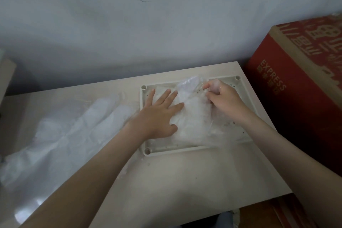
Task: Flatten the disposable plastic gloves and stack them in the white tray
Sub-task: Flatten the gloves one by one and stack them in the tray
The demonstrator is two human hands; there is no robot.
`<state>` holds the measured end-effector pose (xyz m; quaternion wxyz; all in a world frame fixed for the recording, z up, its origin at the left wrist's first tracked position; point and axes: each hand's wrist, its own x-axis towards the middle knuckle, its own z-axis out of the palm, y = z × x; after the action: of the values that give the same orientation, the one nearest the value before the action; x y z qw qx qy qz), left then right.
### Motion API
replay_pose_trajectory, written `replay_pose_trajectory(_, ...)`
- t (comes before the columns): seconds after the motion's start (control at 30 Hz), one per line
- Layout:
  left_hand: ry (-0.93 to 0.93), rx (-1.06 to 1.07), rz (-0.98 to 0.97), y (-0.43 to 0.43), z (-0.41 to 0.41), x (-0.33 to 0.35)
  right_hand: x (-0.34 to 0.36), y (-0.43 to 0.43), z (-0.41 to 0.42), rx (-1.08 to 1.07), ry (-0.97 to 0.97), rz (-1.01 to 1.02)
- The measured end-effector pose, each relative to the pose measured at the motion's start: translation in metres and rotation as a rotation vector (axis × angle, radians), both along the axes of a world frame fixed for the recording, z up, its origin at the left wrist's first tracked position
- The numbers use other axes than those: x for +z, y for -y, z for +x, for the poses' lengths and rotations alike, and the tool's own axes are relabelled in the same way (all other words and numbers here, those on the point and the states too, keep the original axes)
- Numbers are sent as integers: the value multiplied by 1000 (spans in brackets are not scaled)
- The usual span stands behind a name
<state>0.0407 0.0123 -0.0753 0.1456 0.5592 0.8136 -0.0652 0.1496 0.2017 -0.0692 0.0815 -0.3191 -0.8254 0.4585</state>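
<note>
Inside tray [201, 147]: crumpled clear glove [194, 116] across the middle, long axis roughly from near rim to far rim, far end bunched and raised.
Left hand [159, 113]: flat, fingers straight and spread, pressing the glove's left side down; nothing gripped.
Right hand [224, 96]: fingers curled, pinching a fold of the glove near its far right part.
Key relation: raised bunch far of both hands and between them, nearer the right hand; probably a pull rightward and away next, against the left hand's anchor.
Edges: far and right tray rims close to the pinch; red box [296, 89] just past the right edge of the table [185, 181], likely limiting an outward sweep.
Open room: bare table toward the body, in front of the tray.
Pile [74, 131]: loose gloves on the table left of the tray, outside it, nearer the left hand.
Progress: judged mid-flattening, pile not yet stacked.
</note>
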Motion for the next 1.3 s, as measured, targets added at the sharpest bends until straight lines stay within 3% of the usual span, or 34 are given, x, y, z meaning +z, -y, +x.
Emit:
replay_pose_trajectory(0.23,-89,-22,189,-9,5,-3,4,-10,5,-58,81,129)
replay_pose_trajectory(0.33,-6,-35,239,-9,6,-8,8,-9,6,-64,-22,305)
replay_pose_trajectory(0.47,54,-14,153,-11,7,-16,17,5,9,42,-132,431)
replay_pose_trajectory(0.6,29,7,148,-10,9,-30,14,17,5,363,291,485)
replay_pose_trajectory(0.67,42,11,165,-9,9,-35,7,18,4,408,395,536)
replay_pose_trajectory(0.93,34,9,162,-9,7,-37,8,1,16,112,318,474)
replay_pose_trajectory(1.17,19,4,143,-10,7,-37,18,-16,42,-53,328,253)
replay_pose_trajectory(1.3,21,5,139,-10,7,-37,20,-19,43,-63,270,451)
